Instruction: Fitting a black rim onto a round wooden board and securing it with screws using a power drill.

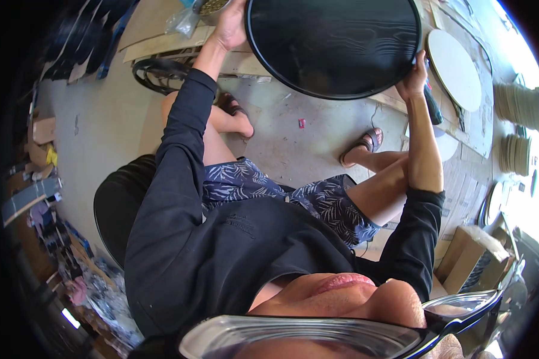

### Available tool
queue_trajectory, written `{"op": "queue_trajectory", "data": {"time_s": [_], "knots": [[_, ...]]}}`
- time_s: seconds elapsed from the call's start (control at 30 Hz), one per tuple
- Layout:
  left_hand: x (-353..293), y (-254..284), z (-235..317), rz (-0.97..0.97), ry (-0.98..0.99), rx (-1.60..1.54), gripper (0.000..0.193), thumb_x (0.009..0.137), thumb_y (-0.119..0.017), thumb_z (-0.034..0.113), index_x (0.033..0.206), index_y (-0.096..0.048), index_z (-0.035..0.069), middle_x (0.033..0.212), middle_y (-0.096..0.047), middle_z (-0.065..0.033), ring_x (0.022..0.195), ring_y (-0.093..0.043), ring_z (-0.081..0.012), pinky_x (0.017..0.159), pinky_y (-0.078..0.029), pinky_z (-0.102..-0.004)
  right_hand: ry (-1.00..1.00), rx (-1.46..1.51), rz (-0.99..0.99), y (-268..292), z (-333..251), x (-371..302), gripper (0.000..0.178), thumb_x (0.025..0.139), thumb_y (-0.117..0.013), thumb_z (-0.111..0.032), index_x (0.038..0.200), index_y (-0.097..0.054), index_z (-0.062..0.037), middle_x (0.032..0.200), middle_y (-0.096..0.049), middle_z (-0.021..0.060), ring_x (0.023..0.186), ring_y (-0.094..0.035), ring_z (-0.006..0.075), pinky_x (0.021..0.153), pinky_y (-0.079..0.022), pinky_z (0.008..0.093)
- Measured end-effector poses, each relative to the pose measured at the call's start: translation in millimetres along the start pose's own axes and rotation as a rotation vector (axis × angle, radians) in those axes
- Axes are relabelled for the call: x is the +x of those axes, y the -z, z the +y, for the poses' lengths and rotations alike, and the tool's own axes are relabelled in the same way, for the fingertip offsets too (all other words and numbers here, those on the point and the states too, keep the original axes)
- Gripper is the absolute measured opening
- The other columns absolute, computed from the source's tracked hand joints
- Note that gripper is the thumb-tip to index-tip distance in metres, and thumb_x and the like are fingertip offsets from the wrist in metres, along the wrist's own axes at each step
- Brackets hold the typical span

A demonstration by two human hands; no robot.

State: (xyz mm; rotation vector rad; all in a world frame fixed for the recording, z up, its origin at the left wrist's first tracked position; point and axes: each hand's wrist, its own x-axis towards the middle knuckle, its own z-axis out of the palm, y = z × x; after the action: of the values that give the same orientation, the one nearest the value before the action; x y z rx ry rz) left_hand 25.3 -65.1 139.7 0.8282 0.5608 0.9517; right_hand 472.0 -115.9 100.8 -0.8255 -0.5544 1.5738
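Observation:
A round black board (335, 45) with a wood-grain face and a thin raised rim is held up between my hands over the work surface. My left hand (230, 27) grips its left edge, with the fingers partly hidden by the rim. My right hand (414, 78) is closed on the lower right edge. Just beside the right hand lies a dark tool (432, 106), mostly hidden, so its kind does not show. A metal bowl (212, 6) of small pieces stands near the left hand, next to a clear plastic bag (182, 23).
A white disc (454, 70) lies on the cardboard-covered bench (476, 128) at right. Stacks of round boards (521, 107) stand farther right, near a cardboard box (464, 257). Black discs (123, 203) are stacked at left, below a black ring-shaped frame (156, 75). A red wrapper (302, 123) is on the floor.

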Motion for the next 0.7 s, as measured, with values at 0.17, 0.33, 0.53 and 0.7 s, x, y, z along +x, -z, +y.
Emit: {"op": "queue_trajectory", "data": {"time_s": [0.17,0.33,0.53,0.7], "knots": [[-98.3,-48.0,15.2,0.119,0.019,0.184,0.033,0.096,-0.069,0.012,0.126,-0.063,-0.002,0.108,-0.073,-0.0111,0.097,-0.074,-0.0198,0.089,-0.061,-0.0371,-0.077,-0.103,0.026,3.2,-9.9,2.2,0.049,0.108,-0.047,-0.043,0.134,-0.064,-0.0056,0.128,-0.068,0.0122,0.119,-0.063,0.0302,0.109,-0.046,0.0463],[-239.4,-77.0,-10.6,0.356,-0.201,-0.123,0.026,0.093,-0.065,0.006,0.117,-0.068,-0.005,0.104,-0.075,-0.0135,0.091,-0.074,-0.0229,0.084,-0.061,-0.0357,-0.275,-0.068,-0.328,-35.3,-29.6,-10.9,0.064,0.105,-0.049,-0.052,0.142,-0.055,0.0005,0.14,-0.06,0.0178,0.127,-0.057,0.0323,0.112,-0.042,0.0467],[-452.2,-161.7,18.5,0.738,-0.437,-0.246,0.034,0.097,-0.06,0.015,0.119,-0.066,-0.01,0.113,-0.073,-0.02,0.1,-0.073,-0.0302,0.097,-0.057,-0.0435,-0.404,-0.094,-0.975,-106.8,-0.4,5.8,0.088,0.101,-0.055,-0.055,0.163,-0.02,-0.0033,0.158,-0.036,0.0299,0.141,-0.046,0.0406,0.118,-0.036,0.0507],[-599.3,-220.2,14.1,1.418,-0.823,0.014,0.044,0.101,-0.06,0.02,0.136,-0.056,-0.007,0.135,-0.064,-0.0203,0.124,-0.062,-0.034,0.111,-0.047,-0.0471,-0.369,-0.431,-0.711,-89.2,9.9,25.9,0.076,0.105,-0.049,-0.051,0.162,-0.025,-0.0072,0.156,-0.043,0.026,0.14,-0.048,0.0386,0.118,-0.036,0.0484]]}}
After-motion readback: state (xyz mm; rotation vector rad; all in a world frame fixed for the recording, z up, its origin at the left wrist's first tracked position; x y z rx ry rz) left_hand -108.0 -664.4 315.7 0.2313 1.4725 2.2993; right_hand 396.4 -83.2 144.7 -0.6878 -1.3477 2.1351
